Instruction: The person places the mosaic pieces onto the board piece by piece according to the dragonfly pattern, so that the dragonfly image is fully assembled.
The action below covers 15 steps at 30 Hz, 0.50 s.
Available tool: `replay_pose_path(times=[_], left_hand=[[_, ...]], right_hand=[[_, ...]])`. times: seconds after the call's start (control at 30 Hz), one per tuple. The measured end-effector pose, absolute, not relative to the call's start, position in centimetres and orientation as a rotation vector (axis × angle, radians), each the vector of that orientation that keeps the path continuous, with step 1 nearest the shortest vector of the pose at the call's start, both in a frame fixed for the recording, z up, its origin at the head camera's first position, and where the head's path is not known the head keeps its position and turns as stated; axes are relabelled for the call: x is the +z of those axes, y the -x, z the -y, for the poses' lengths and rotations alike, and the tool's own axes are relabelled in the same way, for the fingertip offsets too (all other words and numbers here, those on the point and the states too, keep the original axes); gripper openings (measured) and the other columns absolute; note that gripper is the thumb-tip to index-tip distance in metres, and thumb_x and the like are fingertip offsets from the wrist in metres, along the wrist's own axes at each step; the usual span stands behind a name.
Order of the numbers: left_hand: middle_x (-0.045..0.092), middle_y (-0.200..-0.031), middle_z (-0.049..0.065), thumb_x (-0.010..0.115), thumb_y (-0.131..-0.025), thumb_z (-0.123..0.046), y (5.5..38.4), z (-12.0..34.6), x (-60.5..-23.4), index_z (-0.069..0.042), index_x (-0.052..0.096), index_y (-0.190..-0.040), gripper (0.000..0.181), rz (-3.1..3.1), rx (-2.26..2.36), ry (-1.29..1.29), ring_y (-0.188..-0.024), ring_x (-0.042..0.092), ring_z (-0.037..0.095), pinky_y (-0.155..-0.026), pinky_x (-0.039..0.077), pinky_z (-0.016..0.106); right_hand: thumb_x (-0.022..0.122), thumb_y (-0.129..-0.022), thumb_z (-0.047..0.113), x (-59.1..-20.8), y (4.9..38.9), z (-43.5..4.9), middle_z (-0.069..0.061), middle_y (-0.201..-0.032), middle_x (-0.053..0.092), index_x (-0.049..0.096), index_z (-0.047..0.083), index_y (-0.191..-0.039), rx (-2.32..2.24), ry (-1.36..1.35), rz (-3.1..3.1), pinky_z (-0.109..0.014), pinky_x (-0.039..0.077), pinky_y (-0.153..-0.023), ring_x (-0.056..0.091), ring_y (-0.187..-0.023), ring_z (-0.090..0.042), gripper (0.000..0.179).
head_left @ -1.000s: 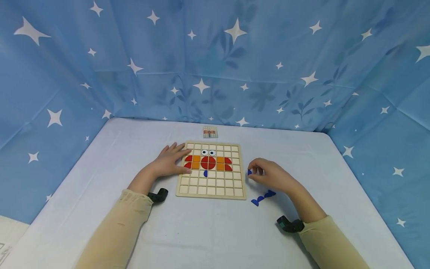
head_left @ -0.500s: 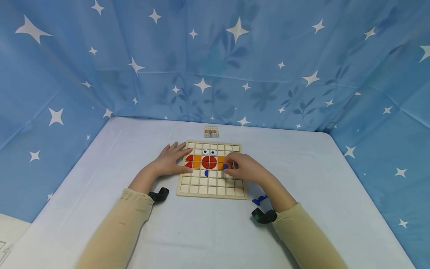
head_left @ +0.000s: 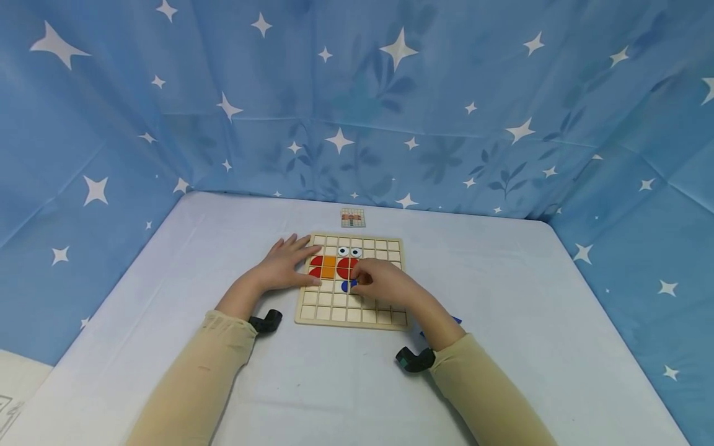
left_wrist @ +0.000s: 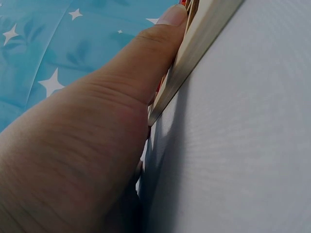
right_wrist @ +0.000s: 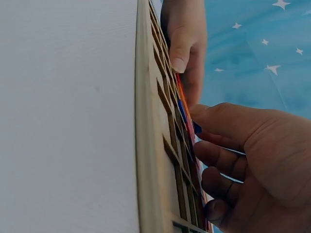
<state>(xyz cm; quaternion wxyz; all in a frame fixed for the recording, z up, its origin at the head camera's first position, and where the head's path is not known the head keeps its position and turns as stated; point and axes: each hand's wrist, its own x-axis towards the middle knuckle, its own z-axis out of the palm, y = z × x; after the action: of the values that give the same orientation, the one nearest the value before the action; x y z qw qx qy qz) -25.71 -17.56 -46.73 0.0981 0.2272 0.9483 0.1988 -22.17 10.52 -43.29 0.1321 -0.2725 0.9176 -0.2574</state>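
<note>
A wooden grid board (head_left: 340, 314) lies on the white table. My left hand (head_left: 279, 266) rests on its left edge, fingers spread and thumb (left_wrist: 158, 36) straight along the frame. My right hand (head_left: 386, 284) is over the board's middle and pinches a small blue piece (right_wrist: 197, 127) between thumb and finger. Beside that piece, a blue half-round piece (head_left: 345, 287) sits in a cell just below the red circle (head_left: 343, 269). Two eye discs (head_left: 349, 252) lie above the circle. Orange squares (head_left: 329, 267) and red pieces (head_left: 315, 266) fill cells on the left; my right hand hides those on the right.
A small picture card (head_left: 353, 218) with a similar grid lies behind the board. Loose blue pieces (head_left: 457, 319) lie right of the board, mostly hidden by my right forearm. A blue star-patterned curtain (head_left: 357, 124) closes off the back and sides.
My right hand has carried the blue piece left from beside the board to its middle, next to the blue half-round piece. My left hand stays on the board's left edge.
</note>
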Motion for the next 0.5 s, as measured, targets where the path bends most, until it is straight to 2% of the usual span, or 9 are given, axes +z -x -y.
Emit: replay_pose_path(times=[0.5], left_hand=[[0.017, -0.167, 0.007, 0.069, -0.08, -0.067, 25.44, 17.47, -46.43, -0.027, 0.035, -0.155, 0.091, -2.812, 0.604, -0.67, -0.154, 0.003, 0.037, -0.124, -0.001, 0.057]], right_hand=[[0.075, -0.089, 0.028, -43.85, 21.86, -9.82, 0.006, -0.085, 0.059, 0.068, 0.017, -0.104, -0.675, 0.765, -2.75, -0.029, 0.046, -0.071, 0.053, -0.078, -0.014, 0.02]])
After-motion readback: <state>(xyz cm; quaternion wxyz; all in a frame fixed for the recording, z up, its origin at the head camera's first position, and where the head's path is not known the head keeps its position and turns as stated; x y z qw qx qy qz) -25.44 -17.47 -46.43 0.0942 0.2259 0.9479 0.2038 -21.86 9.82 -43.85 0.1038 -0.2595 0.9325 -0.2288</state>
